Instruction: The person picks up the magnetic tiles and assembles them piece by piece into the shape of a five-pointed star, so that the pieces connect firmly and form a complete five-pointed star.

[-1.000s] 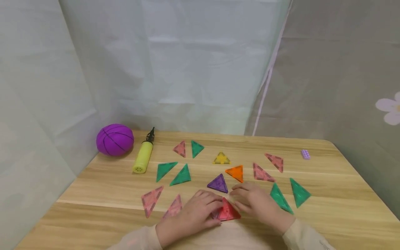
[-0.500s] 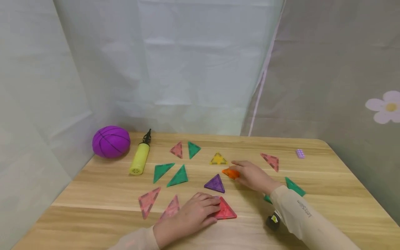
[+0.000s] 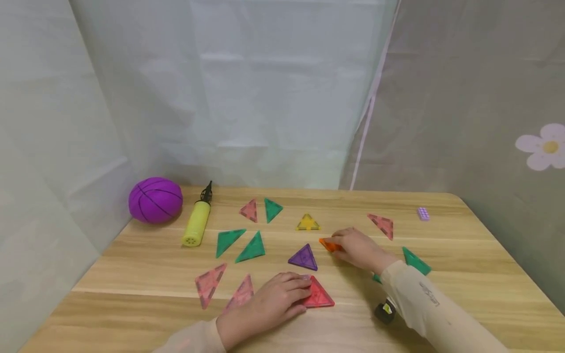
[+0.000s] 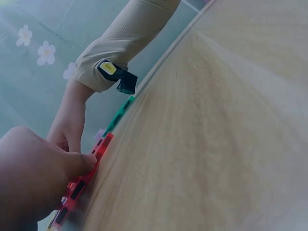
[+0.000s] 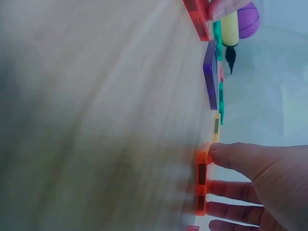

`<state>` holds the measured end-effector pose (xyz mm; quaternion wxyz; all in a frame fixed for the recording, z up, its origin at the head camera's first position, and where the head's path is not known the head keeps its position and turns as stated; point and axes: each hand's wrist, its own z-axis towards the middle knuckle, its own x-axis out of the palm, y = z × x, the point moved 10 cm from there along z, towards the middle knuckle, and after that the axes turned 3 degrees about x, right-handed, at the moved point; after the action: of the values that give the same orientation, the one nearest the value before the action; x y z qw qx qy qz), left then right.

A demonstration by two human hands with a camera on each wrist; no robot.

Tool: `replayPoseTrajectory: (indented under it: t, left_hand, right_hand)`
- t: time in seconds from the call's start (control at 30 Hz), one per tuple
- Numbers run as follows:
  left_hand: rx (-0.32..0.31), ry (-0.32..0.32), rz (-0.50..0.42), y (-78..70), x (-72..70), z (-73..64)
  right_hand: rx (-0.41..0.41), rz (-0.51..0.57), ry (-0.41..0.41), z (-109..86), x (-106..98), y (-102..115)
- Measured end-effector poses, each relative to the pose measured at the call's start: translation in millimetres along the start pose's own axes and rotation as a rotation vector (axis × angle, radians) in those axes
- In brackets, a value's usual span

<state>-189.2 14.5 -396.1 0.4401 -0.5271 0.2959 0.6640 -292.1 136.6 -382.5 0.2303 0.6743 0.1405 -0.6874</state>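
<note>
Left hand (image 3: 274, 300): thumb and fingers gripping red tile (image 3: 320, 295) (partly covered). Right hand (image 3: 358, 249): thumb and spread fingers holding orange tile (image 3: 328, 245). Purple tile (image 3: 304, 258): near both.

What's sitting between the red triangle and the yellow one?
The purple triangle lies between the red triangle and yellow triangle in the head view.

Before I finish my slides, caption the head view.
Left hand on a red triangle, right hand on an orange triangle.

Hands (image 3: 270, 298) (image 3: 359, 249) partly hide the red tile (image 3: 320, 295) (its left side) and orange tile (image 3: 328, 245).
</note>
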Motion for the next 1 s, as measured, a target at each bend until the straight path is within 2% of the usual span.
replayPoseTrajectory:
  t: [0.23,0.53,1.0]
  left_hand:
    - [0.027,0.002,0.022,-3.8,1.1,1.3]
    - [0.025,-0.007,0.016,-2.7,0.0,-0.8]
    - [0.025,-0.031,0.024,-3.0,-3.5,-0.9]
  right_hand:
    - [-0.026,-0.058,-0.077,-18.3,-7,4]
    - [-0.018,-0.035,-0.125,-37.1,-7,7]
    - [-0.062,0.076,-0.073,-57.2,-4,34]
